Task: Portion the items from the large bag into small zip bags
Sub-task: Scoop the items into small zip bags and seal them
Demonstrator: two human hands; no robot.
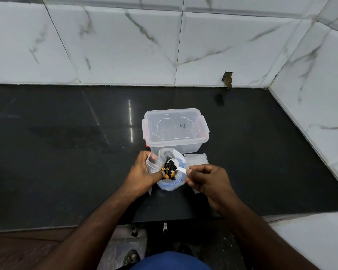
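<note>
The black polished stone worktop (66,152) runs along a wall of white marble-patterned tiles (125,45), with a second tiled wall closing its right end.

Near the worktop's front edge, about midway along it, stands the large clear plastic bag (171,184), mouth open upward, holding dark and orange-yellow pieces (169,173); blue shows through its lower part. The left hand (144,172) grips the bag's left rim, fingers curled over the plastic and thumb lying along the front of the mouth. A small clear zip bag (153,162) appears bunched against the same hand at the large bag's left side; whether the fingers hold both cannot be told.

The right hand (205,180) pinches the handle of a small white plastic scoop (174,165) between thumb and curled fingers. The scoop's round bowl sits inside the bag's mouth, carrying several dark pieces.

Just behind the large bag, toward the back wall, stands a clear rectangular plastic storage box (176,131) with its clip-on lid fitted and a handwritten mark on top. Flat clear zip bags (196,158) lie on the worktop beside the box's front right corner, just behind the right hand.
</note>
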